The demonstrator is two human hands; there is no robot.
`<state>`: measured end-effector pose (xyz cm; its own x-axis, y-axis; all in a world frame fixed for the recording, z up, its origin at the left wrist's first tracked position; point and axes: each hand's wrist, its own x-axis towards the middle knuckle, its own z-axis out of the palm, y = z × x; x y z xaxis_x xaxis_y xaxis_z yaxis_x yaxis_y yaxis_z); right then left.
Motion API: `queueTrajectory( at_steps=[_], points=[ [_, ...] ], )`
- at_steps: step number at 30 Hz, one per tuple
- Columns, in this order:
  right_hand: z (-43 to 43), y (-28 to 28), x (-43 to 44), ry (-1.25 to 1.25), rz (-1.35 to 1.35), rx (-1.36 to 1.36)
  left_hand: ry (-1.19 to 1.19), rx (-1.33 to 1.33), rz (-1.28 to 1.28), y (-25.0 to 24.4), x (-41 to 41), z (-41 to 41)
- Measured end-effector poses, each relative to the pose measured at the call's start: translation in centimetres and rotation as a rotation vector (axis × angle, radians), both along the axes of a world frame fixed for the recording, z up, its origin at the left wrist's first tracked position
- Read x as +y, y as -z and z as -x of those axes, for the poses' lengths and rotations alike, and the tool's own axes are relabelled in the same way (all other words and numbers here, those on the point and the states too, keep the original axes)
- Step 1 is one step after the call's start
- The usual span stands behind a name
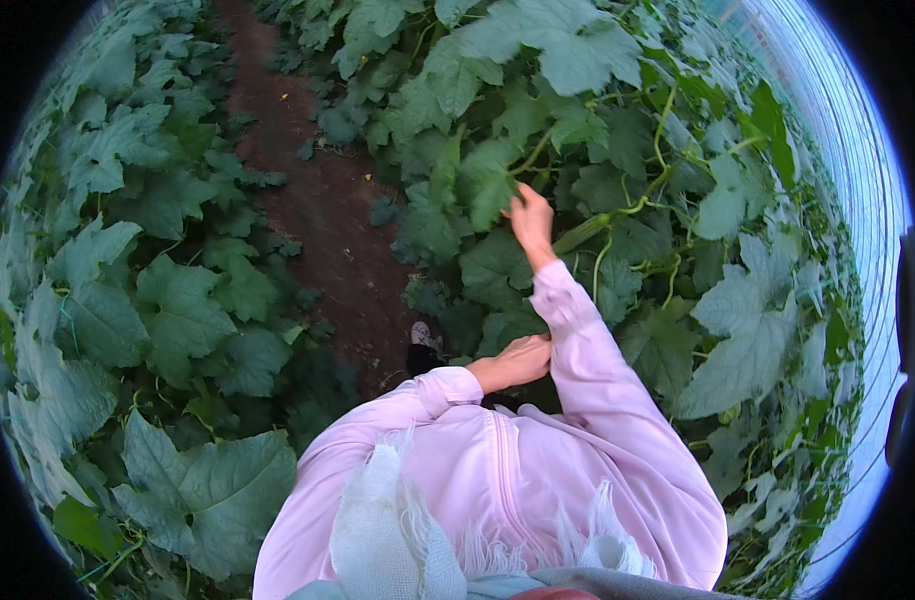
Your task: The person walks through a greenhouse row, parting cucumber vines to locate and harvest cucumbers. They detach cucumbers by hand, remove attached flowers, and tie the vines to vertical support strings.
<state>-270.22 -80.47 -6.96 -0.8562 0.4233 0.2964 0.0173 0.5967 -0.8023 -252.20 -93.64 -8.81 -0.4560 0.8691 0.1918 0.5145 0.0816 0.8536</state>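
Note:
My right hand [531, 219] reaches into the leafy vines right of the path, its fingers at the edge of a broad green leaf [489, 178]. Whether the fingers pinch the leaf or its stalk cannot be told. Beside the wrist a ribbed green fruit [582, 233], partly behind the sleeve, hangs from a curling vine [661, 177]. Nearer my body, my left hand [523, 360] has its fingers curled beside the right sleeve [581, 322]; the fingertips and anything in them are hidden. Both arms wear pink sleeves.
A brown dirt path [322, 202] runs between two dense rows of vines. Large leaves [202, 491] crowd the left side. A shoe [425, 335] shows on the path. Pale sheeting with curved lines [870, 187] stands beyond the right row.

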Motion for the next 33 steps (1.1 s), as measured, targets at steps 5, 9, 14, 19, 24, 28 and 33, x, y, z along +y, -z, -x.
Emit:
queueTrajectory(
  at_steps=[5,9,14,19,24,28,33],
  points=[
    [-6.6,-2.2,4.9,0.191,-0.015,0.117,-0.226,0.004,-0.023,-1.8,-2.9,10.0],
    [-9.8,-2.7,7.9,0.252,-0.004,0.19,-0.71,0.172,-0.443,-5.3,-2.4,22.4],
    [-12.3,-1.3,12.0,0.459,-0.043,0.158,-0.737,0.118,-0.295,-6.0,1.3,34.7],
    [-12.8,-1.5,12.4,0.51,0.071,0.131,-0.807,0.205,-0.153,-5.7,6.3,41.4],
    [-11.2,-0.6,11.9,0.657,0.108,0.193,-0.375,-0.174,0.265,-5.4,7.2,46.4],
    [-11.1,1.9,13.7,0.698,0.049,0.062,-0.289,0.093,0.331,-0.5,5.7,50.0],
    [-9.1,-2.2,10.0,0.687,-0.093,0.044,-0.243,0.251,0.253,0.3,-0.5,57.0]
  ],
)
